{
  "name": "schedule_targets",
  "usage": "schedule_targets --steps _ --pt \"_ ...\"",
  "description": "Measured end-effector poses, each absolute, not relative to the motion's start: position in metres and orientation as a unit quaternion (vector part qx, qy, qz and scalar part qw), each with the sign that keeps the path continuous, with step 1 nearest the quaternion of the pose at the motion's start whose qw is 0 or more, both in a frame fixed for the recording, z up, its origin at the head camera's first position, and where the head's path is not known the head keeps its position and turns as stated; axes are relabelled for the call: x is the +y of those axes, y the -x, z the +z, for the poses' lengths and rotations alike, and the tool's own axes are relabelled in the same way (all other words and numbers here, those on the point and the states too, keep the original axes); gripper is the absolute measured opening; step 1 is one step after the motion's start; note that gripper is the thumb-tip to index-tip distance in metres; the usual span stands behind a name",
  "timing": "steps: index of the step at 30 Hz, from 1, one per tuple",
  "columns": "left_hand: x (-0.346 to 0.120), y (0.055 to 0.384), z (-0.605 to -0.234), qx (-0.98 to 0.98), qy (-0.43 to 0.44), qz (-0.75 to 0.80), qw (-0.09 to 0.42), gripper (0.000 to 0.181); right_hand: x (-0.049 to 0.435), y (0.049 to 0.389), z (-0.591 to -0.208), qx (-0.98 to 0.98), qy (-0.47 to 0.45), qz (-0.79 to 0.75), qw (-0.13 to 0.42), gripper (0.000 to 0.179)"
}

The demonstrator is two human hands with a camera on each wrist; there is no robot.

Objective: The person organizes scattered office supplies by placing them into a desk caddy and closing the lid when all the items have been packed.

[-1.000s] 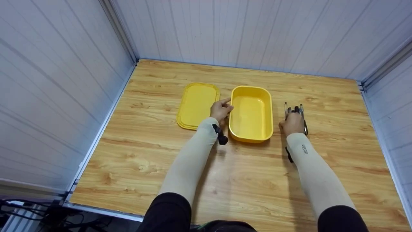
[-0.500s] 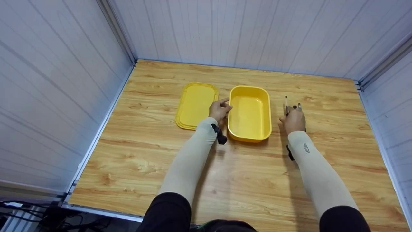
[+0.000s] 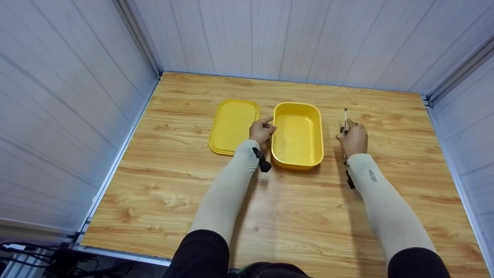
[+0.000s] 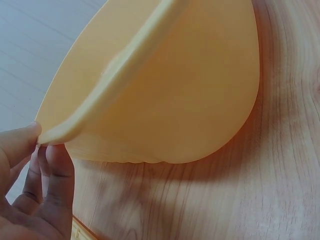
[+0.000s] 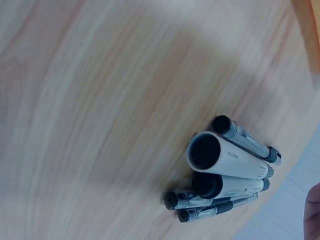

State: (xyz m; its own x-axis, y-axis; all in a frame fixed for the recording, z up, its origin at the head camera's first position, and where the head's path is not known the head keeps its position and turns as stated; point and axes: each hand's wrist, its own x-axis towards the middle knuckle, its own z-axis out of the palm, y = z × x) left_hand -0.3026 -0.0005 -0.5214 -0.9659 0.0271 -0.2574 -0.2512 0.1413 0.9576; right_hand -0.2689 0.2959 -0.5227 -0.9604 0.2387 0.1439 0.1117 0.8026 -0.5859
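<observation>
My left hand (image 3: 261,131) pinches the left rim of an open yellow plastic box (image 3: 297,135). In the left wrist view the thumb lies over the rim and the other fingers (image 4: 59,170) curl below it. Right of the box, my right hand (image 3: 354,139) holds pens (image 3: 345,119), thumb on their left side. The right wrist view shows them as a tight bundle: a thick white marker (image 5: 232,159), a thinner marker (image 5: 235,185) and several clear-barrelled pens. Only a sliver of the hand shows at that view's right edge.
A flat yellow lid (image 3: 235,125) lies left of the box, partly behind my left wrist. Pale panel walls (image 3: 239,38) border the wooden table (image 3: 293,216) at the back and both sides. Cables (image 3: 27,255) lie below the front left corner.
The pens and markers, earlier spread under my right hand, are now gathered towards its thumb side, and the hand has shifted slightly forward and turned. My left hand stays on the box.
</observation>
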Motion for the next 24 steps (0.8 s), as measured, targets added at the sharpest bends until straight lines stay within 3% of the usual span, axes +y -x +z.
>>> schedule_targets --steps 24 --pt "-0.001 0.306 -0.524 0.733 0.082 0.665 0.113 0.045 0.302 0.263 -0.492 -0.923 0.112 0.351 0.108 0.065"
